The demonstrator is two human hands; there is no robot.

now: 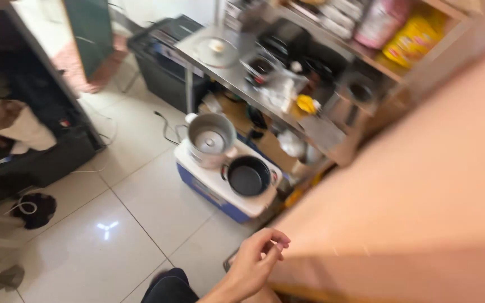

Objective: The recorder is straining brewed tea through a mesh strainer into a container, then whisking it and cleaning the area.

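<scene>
My right hand is at the bottom middle, its fingers curled and pinched onto the left edge of a large, blurred peach-coloured panel that fills the right side. A dark trouser knee shows just left of the forearm. My left hand is out of sight.
On the white tiled floor, a blue and white cooler box carries a steel pot and a black pan. Behind it a steel shelf holds a lid, bags and cookware. A black case stands further back; dark furniture with cloths is left.
</scene>
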